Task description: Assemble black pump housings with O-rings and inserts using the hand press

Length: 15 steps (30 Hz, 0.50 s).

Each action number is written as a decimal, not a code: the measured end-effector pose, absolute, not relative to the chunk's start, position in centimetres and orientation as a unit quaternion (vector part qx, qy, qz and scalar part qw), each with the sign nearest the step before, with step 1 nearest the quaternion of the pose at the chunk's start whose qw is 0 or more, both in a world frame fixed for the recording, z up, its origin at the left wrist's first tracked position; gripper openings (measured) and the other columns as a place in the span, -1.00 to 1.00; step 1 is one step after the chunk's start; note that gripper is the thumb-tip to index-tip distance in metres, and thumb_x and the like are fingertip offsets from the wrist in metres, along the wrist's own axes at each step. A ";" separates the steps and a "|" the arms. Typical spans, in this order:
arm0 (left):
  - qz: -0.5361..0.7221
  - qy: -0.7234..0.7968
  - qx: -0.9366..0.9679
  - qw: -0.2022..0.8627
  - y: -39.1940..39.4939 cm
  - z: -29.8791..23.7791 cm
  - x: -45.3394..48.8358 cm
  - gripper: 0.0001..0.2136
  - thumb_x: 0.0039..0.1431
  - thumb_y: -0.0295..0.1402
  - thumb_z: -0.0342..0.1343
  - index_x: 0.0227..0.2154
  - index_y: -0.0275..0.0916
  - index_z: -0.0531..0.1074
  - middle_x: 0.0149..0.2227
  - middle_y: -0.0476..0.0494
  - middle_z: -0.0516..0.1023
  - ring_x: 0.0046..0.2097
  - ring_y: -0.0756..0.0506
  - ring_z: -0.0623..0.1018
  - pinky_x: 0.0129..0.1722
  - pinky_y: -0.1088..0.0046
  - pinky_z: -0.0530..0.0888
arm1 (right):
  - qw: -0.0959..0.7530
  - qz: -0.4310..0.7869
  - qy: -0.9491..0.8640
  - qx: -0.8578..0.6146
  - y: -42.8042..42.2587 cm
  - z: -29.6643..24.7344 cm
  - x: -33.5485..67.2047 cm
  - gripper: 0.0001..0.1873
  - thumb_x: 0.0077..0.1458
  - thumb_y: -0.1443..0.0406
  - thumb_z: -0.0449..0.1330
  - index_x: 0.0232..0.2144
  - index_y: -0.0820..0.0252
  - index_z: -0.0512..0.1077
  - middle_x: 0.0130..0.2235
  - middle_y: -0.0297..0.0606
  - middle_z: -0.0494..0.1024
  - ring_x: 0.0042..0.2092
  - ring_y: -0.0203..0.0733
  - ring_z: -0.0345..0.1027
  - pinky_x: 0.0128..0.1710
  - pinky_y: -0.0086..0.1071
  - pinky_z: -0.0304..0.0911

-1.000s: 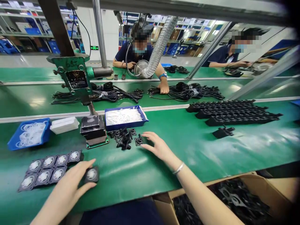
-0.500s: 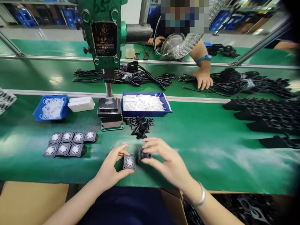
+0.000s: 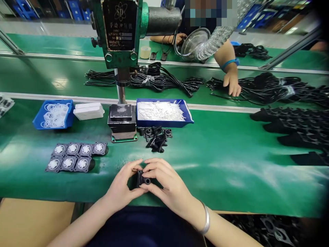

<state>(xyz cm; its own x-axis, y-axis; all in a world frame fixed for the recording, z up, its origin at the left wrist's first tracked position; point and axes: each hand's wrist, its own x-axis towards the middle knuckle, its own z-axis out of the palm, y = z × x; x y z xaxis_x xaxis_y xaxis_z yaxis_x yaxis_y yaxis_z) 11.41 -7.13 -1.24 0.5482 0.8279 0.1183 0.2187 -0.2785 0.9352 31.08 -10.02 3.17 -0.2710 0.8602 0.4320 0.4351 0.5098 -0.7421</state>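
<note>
Between my hands, a black plastic pump cover with a round spout (image 3: 147, 180) sits against a square black pump housing (image 3: 139, 179). My left hand (image 3: 118, 186) grips the housing by its edges, thumb at the near side and fingers at the far side. My right hand (image 3: 168, 181) pinches the cover from the right. The housing's white impeller is hidden now, and whether the two parts are fully seated I cannot tell. Beyond my hands lies a loose pile of similar black covers (image 3: 157, 140). To the left, several housings with white impellers (image 3: 73, 148) lie in two rows.
A green hand press (image 3: 120, 37) stands over its black base (image 3: 121, 118). Beside it are a blue tray of white slivers (image 3: 190, 120), white boxes (image 3: 88, 111) and a blue bin of white rings (image 3: 37, 120). A co-worker's hand (image 3: 232, 84) touches black cables (image 3: 267, 91) opposite.
My right hand has moved left and brought the cover against the housing, covering its impeller. The camera view has shifted slightly. The co-worker's hand stays at the cables.
</note>
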 end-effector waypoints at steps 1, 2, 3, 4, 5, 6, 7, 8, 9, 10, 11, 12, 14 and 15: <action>0.315 0.355 0.737 0.480 -7.1 -1.2 11.4 -0.33 0.11 -0.46 0.26 0.24 0.07 0.15 -0.03 -0.07 0.46 0.00 -0.11 0.51 0.03 0.29 0.53 | 0.425 0.249 -0.757 -0.429 -10.1 3.3 31.1 -0.79 0.18 0.38 0.31 -0.14 0.18 0.40 -0.13 -0.15 0.51 0.06 -0.06 0.34 0.08 -0.11 0.34; 0.313 0.354 0.740 0.479 -7.1 -1.1 11.4 -0.33 0.11 -0.46 0.26 0.24 0.07 0.15 -0.03 -0.07 0.46 0.00 -0.11 0.51 0.03 0.29 0.53 | 0.424 0.249 -0.758 -0.429 -10.1 3.4 31.1 -0.78 0.18 0.38 0.31 -0.13 0.18 0.40 -0.13 -0.15 0.51 0.07 -0.06 0.33 0.08 -0.11 0.34; 0.312 0.353 0.742 0.478 -7.1 -1.1 11.4 -0.33 0.11 -0.47 0.25 0.24 0.06 0.15 -0.03 -0.07 0.47 0.00 -0.11 0.51 0.03 0.29 0.53 | 0.422 0.250 -0.759 -0.428 -10.1 3.5 31.1 -0.77 0.18 0.38 0.31 -0.12 0.18 0.39 -0.12 -0.15 0.51 0.07 -0.06 0.33 0.08 -0.11 0.34; 0.311 0.351 0.743 0.478 -7.1 -1.0 11.4 -0.33 0.11 -0.48 0.25 0.24 0.06 0.15 -0.04 -0.08 0.47 0.00 -0.11 0.51 0.03 0.29 0.53 | 0.420 0.251 -0.761 -0.427 -10.1 3.5 31.1 -0.76 0.18 0.38 0.31 -0.12 0.18 0.39 -0.12 -0.15 0.52 0.08 -0.06 0.33 0.08 -0.11 0.34; 0.309 0.350 0.744 0.478 -7.0 -1.0 11.4 -0.33 0.11 -0.49 0.24 0.24 0.05 0.15 -0.04 -0.08 0.47 0.00 -0.11 0.51 0.03 0.29 0.53 | 0.417 0.251 -0.763 -0.425 -10.1 3.5 31.1 -0.76 0.18 0.38 0.30 -0.11 0.18 0.39 -0.12 -0.15 0.52 0.08 -0.06 0.33 0.08 -0.10 0.35; 0.309 0.350 0.744 0.478 -7.0 -1.0 11.4 -0.33 0.11 -0.50 0.24 0.24 0.04 0.15 -0.05 -0.08 0.47 0.00 -0.12 0.52 0.03 0.28 0.53 | 0.415 0.252 -0.765 -0.424 -10.1 3.5 31.1 -0.77 0.19 0.38 0.30 -0.11 0.17 0.39 -0.12 -0.16 0.52 0.07 -0.05 0.33 0.08 -0.09 0.35; 0.309 0.351 0.744 0.478 -7.0 -0.9 11.4 -0.33 0.11 -0.50 0.24 0.24 0.04 0.15 -0.05 -0.09 0.47 0.00 -0.12 0.52 0.04 0.27 0.53 | 0.412 0.252 -0.766 -0.424 -10.1 3.5 31.1 -0.77 0.20 0.37 0.29 -0.11 0.16 0.39 -0.12 -0.16 0.52 0.06 -0.05 0.34 0.08 -0.08 0.35; 0.309 0.351 0.743 0.479 -7.0 -1.0 11.4 -0.34 0.11 -0.50 0.23 0.23 0.04 0.15 -0.04 -0.09 0.47 0.00 -0.12 0.51 0.05 0.27 0.52 | 0.410 0.254 -0.766 -0.426 -10.1 3.5 31.1 -0.78 0.20 0.37 0.29 -0.11 0.15 0.39 -0.13 -0.16 0.53 0.06 -0.05 0.35 0.08 -0.07 0.35; 0.309 0.351 0.743 0.479 -7.0 -1.0 11.4 -0.34 0.12 -0.49 0.23 0.23 0.04 0.15 -0.04 -0.09 0.47 0.00 -0.12 0.51 0.05 0.26 0.52 | 0.407 0.256 -0.765 -0.429 -10.2 3.5 31.0 -0.79 0.21 0.36 0.28 -0.11 0.15 0.39 -0.13 -0.16 0.52 0.06 -0.04 0.35 0.07 -0.07 0.36; 0.308 0.351 0.743 0.480 -7.0 -1.0 11.4 -0.34 0.12 -0.49 0.23 0.23 0.05 0.15 -0.04 -0.09 0.47 0.01 -0.12 0.51 0.05 0.26 0.52 | 0.405 0.259 -0.763 -0.432 -10.2 3.5 31.0 -0.79 0.21 0.35 0.28 -0.11 0.14 0.39 -0.13 -0.16 0.52 0.05 -0.04 0.35 0.07 -0.07 0.36; 0.308 0.350 0.743 0.480 -7.0 -1.1 11.4 -0.35 0.12 -0.48 0.23 0.24 0.04 0.15 -0.04 -0.09 0.47 0.01 -0.12 0.51 0.05 0.26 0.52 | 0.403 0.261 -0.762 -0.435 -10.2 3.4 31.0 -0.80 0.21 0.35 0.28 -0.11 0.14 0.39 -0.13 -0.16 0.52 0.05 -0.04 0.36 0.06 -0.07 0.37; 0.308 0.350 0.743 0.479 -7.0 -1.1 11.5 -0.35 0.12 -0.47 0.24 0.24 0.04 0.15 -0.04 -0.09 0.47 0.00 -0.13 0.51 0.05 0.26 0.52 | 0.402 0.261 -0.761 -0.437 -10.3 3.4 30.9 -0.80 0.21 0.34 0.28 -0.11 0.14 0.39 -0.13 -0.15 0.52 0.05 -0.04 0.36 0.05 -0.07 0.37; 0.307 0.350 0.746 0.476 -7.0 -1.1 11.5 -0.35 0.13 -0.46 0.24 0.24 0.04 0.15 -0.05 -0.09 0.48 -0.01 -0.13 0.52 0.04 0.27 0.53 | 0.399 0.260 -0.759 -0.444 -10.4 3.2 30.9 -0.80 0.21 0.33 0.28 -0.12 0.15 0.39 -0.13 -0.15 0.52 0.05 -0.03 0.36 0.05 -0.08 0.38; 0.306 0.350 0.747 0.475 -7.0 -1.1 11.4 -0.35 0.13 -0.46 0.24 0.24 0.05 0.15 -0.05 -0.09 0.49 -0.01 -0.12 0.52 0.04 0.26 0.53 | 0.399 0.258 -0.758 -0.448 -10.4 3.1 30.8 -0.80 0.21 0.33 0.28 -0.12 0.15 0.39 -0.13 -0.15 0.51 0.05 -0.03 0.36 0.04 -0.08 0.38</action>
